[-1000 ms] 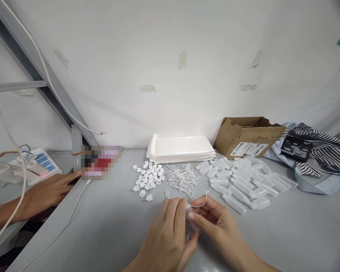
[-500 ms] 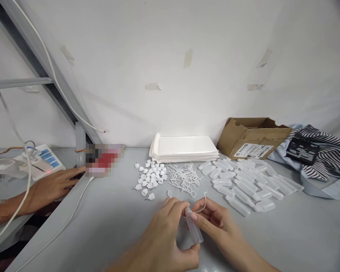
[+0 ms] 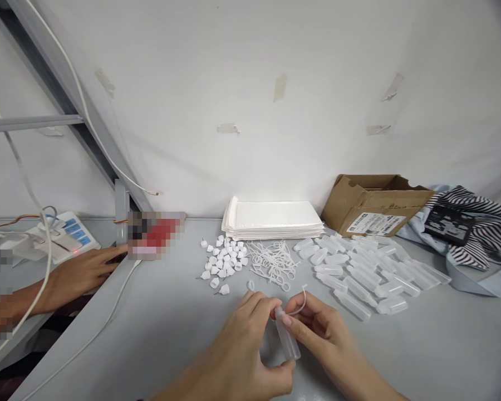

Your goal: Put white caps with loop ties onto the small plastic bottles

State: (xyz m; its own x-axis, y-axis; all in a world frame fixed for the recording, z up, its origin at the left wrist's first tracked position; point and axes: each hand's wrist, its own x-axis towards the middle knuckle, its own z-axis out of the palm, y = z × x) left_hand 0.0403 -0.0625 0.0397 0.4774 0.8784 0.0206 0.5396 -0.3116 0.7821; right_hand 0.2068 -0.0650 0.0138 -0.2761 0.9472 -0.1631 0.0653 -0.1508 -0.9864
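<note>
A translucent plastic bottle [image 3: 289,337] leans between my two hands near the front of the table. My left hand [image 3: 250,345] grips it, with fingertips at the neck and the thumb at the base. My right hand [image 3: 317,328] pinches at the bottle's neck, and a thin white strap [image 3: 304,303] curves up from its fingers. Beyond my hands lie a pile of white caps [image 3: 225,259], some with thin needle tips, a tangle of white ring straps [image 3: 273,262] and many more translucent bottles [image 3: 363,273]. One loose white ring [image 3: 251,285] lies near my left fingers.
White padded envelopes [image 3: 275,220] are stacked against the wall beside an open cardboard box [image 3: 376,206]. Striped cloth [image 3: 480,259] with a black item [image 3: 448,224] lies at right. Another person's hand [image 3: 83,275], a power strip [image 3: 73,236] and a white cable [image 3: 108,312] are at left.
The whole view has shifted slightly. Both hands keep the same hold on the bottle and the strap.
</note>
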